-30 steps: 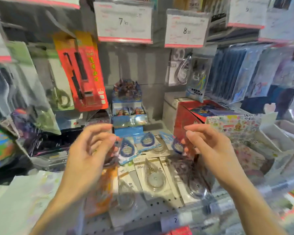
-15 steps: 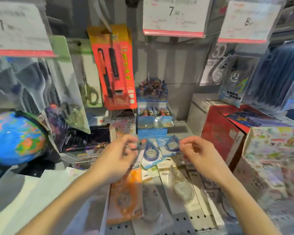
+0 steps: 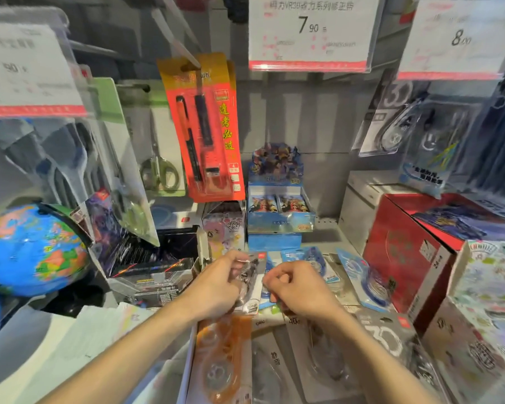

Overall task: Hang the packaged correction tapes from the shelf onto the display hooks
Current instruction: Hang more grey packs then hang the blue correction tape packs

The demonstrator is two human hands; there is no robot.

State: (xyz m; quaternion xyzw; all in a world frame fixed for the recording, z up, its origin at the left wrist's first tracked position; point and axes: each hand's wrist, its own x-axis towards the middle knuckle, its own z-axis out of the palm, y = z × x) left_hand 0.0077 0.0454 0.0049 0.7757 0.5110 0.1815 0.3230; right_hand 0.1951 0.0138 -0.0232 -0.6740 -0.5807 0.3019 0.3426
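Note:
My left hand point(image 3: 216, 284) pinches the top of a clear correction tape package point(image 3: 250, 287) held upright just above the shelf. Fingers curled, my right hand point(image 3: 299, 290) pinches that package's right edge. More packaged tapes lie flat on the perforated shelf point(image 3: 324, 228): an orange one point(image 3: 222, 354) under my left wrist, blue ones point(image 3: 368, 281) to the right, and a grey one marked 30 point(image 3: 391, 336). At the upper right, two tape packs point(image 3: 394, 126) hang on hooks under the 8.00 price tag point(image 3: 461, 39).
A red pen pack point(image 3: 207, 126) and scissors point(image 3: 158, 158) hang left of centre. A globe point(image 3: 32, 249) stands at the left. A blue card box point(image 3: 277, 205) is behind my hands, a red carton point(image 3: 405, 252) at the right. The 7.90 tag point(image 3: 309, 30) hangs overhead.
Both hands dropped and came together from spread and open. My left hand took up a clear tape package and my right hand closed beside it. The view swung left.

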